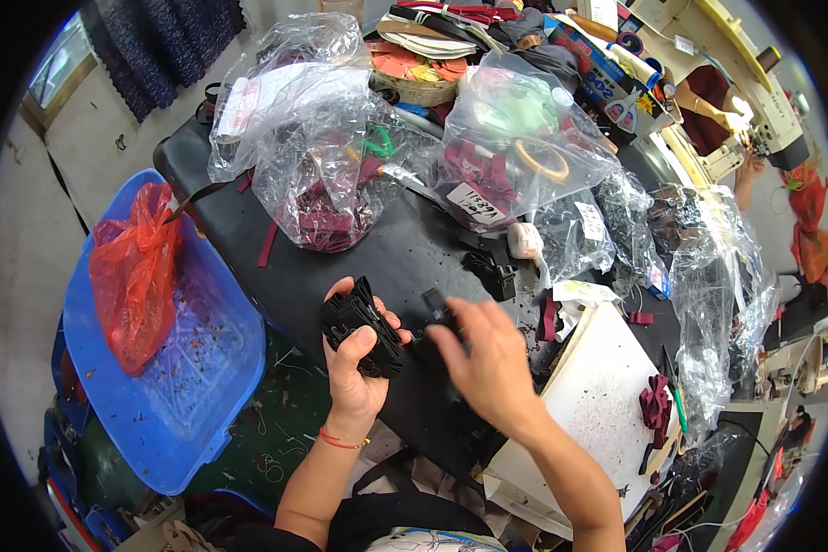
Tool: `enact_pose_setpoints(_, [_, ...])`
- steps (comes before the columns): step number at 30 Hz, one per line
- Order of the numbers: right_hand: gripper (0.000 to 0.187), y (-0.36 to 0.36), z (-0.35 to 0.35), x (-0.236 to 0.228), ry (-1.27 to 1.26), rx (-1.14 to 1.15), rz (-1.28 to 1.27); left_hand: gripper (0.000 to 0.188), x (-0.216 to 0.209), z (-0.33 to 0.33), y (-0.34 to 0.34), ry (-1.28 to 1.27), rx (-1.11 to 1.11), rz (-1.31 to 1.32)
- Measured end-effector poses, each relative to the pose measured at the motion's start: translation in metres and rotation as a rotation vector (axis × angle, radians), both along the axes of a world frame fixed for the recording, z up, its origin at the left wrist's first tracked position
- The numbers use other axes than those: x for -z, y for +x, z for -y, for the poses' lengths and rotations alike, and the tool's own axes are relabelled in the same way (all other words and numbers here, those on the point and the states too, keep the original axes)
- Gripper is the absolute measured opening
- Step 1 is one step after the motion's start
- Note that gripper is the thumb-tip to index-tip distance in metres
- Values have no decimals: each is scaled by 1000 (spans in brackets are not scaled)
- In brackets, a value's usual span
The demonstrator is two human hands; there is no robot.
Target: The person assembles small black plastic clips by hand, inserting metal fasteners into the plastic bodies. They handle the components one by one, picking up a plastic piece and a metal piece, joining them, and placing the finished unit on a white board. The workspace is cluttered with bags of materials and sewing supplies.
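My left hand (pixel 357 368) is closed around a bundle of black straps (pixel 361 324), folded into loops with flat black plastic pieces among them, the thumb pressed across the front. To its right, my right hand (pixel 489 363) is partly smeared by motion. Between its thumb and fingers is a short black strap piece (pixel 437 304), whose end sticks out past the fingertips; its details are blurred. Both hands are above the black tabletop (pixel 313 276). Just beyond the right hand, a small heap of black straps (pixel 490 274) lies on that surface.
Clear plastic bags (pixel 317 175) with maroon strips stand at the back, near a white spool (pixel 524 241). A white board (pixel 598 405) lies at right. Left is a blue tub (pixel 179 414) holding a red bag (pixel 136 276). Another person's hand (pixel 734 120) is beside a sewing machine (pixel 754 83).
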State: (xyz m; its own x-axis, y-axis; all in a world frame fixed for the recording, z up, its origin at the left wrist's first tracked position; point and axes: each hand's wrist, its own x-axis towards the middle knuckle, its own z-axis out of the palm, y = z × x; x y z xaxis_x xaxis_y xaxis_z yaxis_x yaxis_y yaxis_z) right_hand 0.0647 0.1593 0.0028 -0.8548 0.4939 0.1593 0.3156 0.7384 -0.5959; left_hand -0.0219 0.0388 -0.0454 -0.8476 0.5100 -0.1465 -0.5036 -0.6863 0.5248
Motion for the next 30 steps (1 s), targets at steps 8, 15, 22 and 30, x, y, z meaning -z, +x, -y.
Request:
enact_pose_setpoints(8, [34,2,13,19,55,-109,29,61,-4,-4,2,13,-20,18])
enact_pose_setpoints(15, [32,-10,15,-6,-99,-40,-328,53,-20,-24,8,-75,37,99])
enact_pose_setpoints(22, [25,-13,10,-18,-59,-139,-237,56,-15,-27,4,-70,118,134])
enact_pose_setpoints(30, [27,9,-64,-1,44,193,8,57,-12,-26,-6,-79,72,104])
